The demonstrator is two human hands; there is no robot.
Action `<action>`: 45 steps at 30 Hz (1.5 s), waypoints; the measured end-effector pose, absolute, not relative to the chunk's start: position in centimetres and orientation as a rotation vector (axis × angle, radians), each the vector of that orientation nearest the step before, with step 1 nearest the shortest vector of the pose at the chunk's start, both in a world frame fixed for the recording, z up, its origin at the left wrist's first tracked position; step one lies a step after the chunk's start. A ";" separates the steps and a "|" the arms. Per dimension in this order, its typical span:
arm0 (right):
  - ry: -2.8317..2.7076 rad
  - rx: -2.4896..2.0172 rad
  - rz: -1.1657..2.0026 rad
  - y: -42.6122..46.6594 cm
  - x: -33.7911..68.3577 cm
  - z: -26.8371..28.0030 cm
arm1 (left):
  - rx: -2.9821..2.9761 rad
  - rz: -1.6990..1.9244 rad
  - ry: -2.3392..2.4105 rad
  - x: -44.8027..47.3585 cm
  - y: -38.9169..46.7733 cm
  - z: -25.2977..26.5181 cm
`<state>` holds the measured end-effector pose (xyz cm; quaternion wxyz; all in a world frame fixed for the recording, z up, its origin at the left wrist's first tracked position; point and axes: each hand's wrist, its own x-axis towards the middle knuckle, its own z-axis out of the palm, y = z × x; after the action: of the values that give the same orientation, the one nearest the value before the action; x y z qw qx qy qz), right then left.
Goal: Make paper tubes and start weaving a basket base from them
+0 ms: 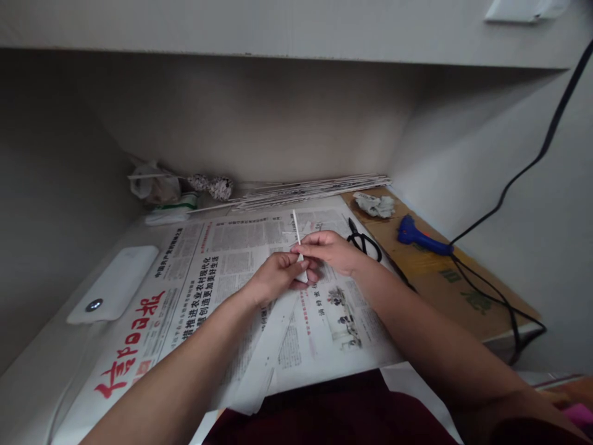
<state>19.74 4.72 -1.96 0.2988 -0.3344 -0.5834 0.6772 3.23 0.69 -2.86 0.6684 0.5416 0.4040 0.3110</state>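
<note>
One thin white stick [296, 225], pinched between the fingertips of both hands over the middle of the worktop. Long axis: points away from the body, leaning slightly left at the far end, which is free. Right hand [334, 252]: narrow pinch, thumb and forefinger at the stick's near end; stick extends forward and left from it. Left hand [277, 276]: fingers closed around a wider white piece [302, 275] just below the stick; cannot tell whether the two are joined. Of the two, the right hand is nearer the stick.

Under the hands: newspaper [245, 253], red masthead 信阳日报. Black headlines legible in part: 推进农业农村现代化, 创造更加美好生活. Smaller type too blurred.

Right of the hands: black-handled shears [356, 236], then a blue glue gun [419, 236] on cardboard [417, 272]; green characters on the board not readable with confidence. Crumpled paper [374, 204] behind it. Far edge: bundle of long thin sticks [315, 191]. Left: white device [115, 281] with a dark round spot; no label legible.
</note>
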 end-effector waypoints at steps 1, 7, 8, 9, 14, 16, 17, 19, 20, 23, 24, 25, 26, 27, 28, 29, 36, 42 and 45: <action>-1.527 -0.912 1.782 4.8 19.7 -2.0 | 1.229 0.699 0.915 3.2 0.7 -3.0; -1.378 -1.007 1.703 5.1 19.9 -2.2 | 1.244 0.667 0.925 3.4 0.7 -3.5; -1.413 -0.984 1.750 5.1 20.0 -2.1 | 1.243 0.669 0.929 3.4 0.7 -3.5; -1.449 -0.959 1.799 5.0 20.0 -2.1 | 1.245 0.670 0.933 3.4 0.7 -3.5; -1.448 -1.012 1.736 4.8 19.8 -2.3 | 1.262 0.663 0.951 3.4 0.6 -3.4; -1.443 -1.051 1.643 5.1 19.7 -2.3 | 1.268 0.656 0.951 3.4 0.5 -3.4; -1.440 -1.055 1.598 5.2 19.7 -2.3 | 1.272 0.651 0.946 3.4 0.5 -3.4; -1.409 -1.045 1.508 5.6 19.9 -1.9 | 1.280 0.630 0.938 3.4 0.4 -3.2; -1.383 -1.038 1.467 5.7 20.1 -1.7 | 1.286 0.611 0.936 3.3 0.3 -3.1; -1.305 -1.028 1.400 6.2 20.7 -1.0 | 1.329 0.532 0.930 3.3 0.2 -2.7; -1.284 -1.027 1.387 6.2 20.9 -0.9 | 1.347 0.508 0.921 3.3 0.1 -2.6; -1.266 -1.024 1.378 6.3 21.1 -0.8 | 1.360 0.491 0.911 3.3 0.1 -2.6; -1.255 -1.019 1.375 6.4 21.2 -0.7 | 1.367 0.480 0.903 3.3 0.1 -2.6; -1.251 -1.012 1.376 6.4 21.3 -0.7 | 1.369 0.473 0.896 3.3 0.0 -2.6; -1.254 -1.002 1.383 6.4 21.4 -0.6 | 1.366 0.470 0.894 3.3 0.0 -2.6; -1.261 -0.991 1.394 6.4 21.5 -0.6 | 1.360 0.470 0.895 3.4 0.0 -2.7; -1.392 -1.062 1.504 6.1 21.6 -0.6 | 1.345 0.512 0.922 3.4 0.1 -2.6; -1.444 -1.037 1.505 6.0 21.5 -0.9 | 1.292 0.544 0.932 3.3 0.2 -2.4; -1.499 -1.009 1.593 5.6 21.4 -0.7 | 1.268 0.578 0.929 3.1 0.4 -2.6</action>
<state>21.43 5.60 -0.73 0.3583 -0.3912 -0.5808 0.6175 3.10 0.42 -2.59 0.6693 0.5626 0.4120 0.2566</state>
